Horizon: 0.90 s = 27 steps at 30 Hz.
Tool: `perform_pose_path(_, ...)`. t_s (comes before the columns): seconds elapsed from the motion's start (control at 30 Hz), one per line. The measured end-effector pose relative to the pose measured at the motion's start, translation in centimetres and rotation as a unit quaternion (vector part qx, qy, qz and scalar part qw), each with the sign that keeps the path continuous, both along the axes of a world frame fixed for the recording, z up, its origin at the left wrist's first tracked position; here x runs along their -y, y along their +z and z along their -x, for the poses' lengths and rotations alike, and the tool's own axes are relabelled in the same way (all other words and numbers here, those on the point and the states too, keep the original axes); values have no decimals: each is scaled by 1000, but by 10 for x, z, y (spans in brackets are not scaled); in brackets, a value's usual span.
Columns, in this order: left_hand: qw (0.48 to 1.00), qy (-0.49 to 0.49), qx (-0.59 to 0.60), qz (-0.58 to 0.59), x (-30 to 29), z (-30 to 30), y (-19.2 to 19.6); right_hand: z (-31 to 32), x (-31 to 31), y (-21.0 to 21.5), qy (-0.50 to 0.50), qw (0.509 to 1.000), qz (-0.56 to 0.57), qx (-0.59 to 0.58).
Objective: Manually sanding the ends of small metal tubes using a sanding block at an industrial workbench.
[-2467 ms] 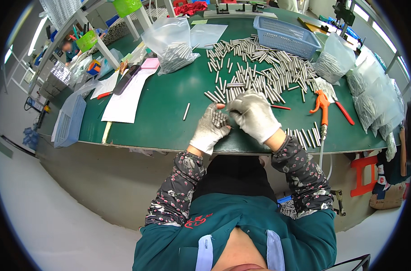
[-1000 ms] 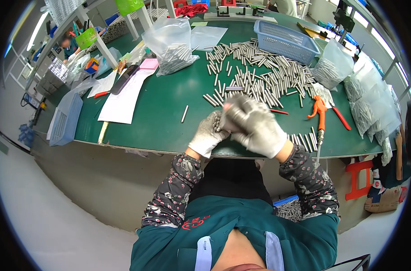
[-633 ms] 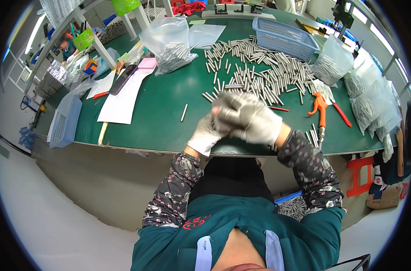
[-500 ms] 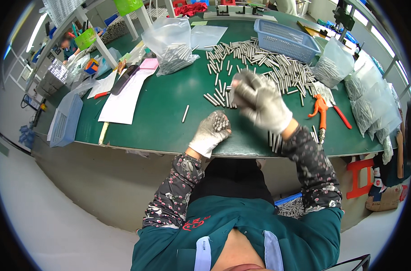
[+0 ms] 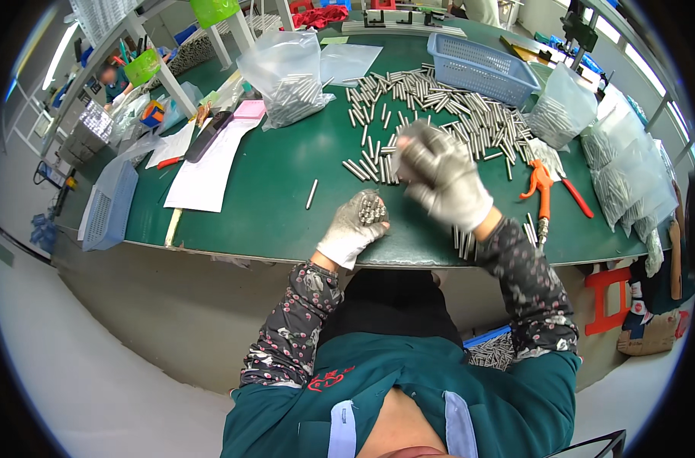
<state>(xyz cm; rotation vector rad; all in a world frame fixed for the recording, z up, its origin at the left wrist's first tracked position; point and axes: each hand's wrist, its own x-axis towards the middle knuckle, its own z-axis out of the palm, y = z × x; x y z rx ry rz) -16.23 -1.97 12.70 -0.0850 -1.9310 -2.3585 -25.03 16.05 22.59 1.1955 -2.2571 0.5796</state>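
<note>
At the far left a pale blue basket (image 5: pixel 107 208) is hanging over the edge of the green surface (image 5: pixel 286 183), with a white sheet of paper (image 5: pixel 206 166) lying just beside it. Further back a clear bag of metal pins (image 5: pixel 286 84) is standing near a pink pad (image 5: pixel 250 109). A single loose pin (image 5: pixel 311 194) is lying alone on the green, apart from the rest.

The left hand (image 5: pixel 353 229), in a pale glove, is resting near the front edge, its fingers closing around a small bundle of pins (image 5: pixel 372 209) whose ends are poking out at the top. The right hand (image 5: pixel 443 177), also gloved, is hovering above the surface just right of the bundle; it is blurring, so whether its fingers are apart or gripping anything is hard to tell.

Behind both hands a wide scatter of pins (image 5: pixel 439 107) is covering the surface. A blue basket (image 5: pixel 481 69) is sitting beyond it. Orange pliers (image 5: pixel 542 187) are lying to the right, near more bags of pins (image 5: pixel 618 172).
</note>
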Motion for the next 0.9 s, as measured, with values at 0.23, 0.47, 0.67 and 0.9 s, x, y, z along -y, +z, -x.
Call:
perform_pose_path(0.23, 1000, -22, 20, 1, 2, 2, 5, 2, 2, 5, 34, 999, -2, 1)
perform_pose_path(0.47, 999, -40, 18, -3, 3, -2, 11, 7, 2, 2, -2, 1000, -4, -16)
perform_pose_path(0.67, 999, 10, 15, 50, 1, -3, 14, -6, -4, -6, 30, 996, -68, 48)
perform_pose_path(0.9, 999, -31, 12, -38, -4, -2, 24, -24, 11, 1, 96, 988, -62, 102)
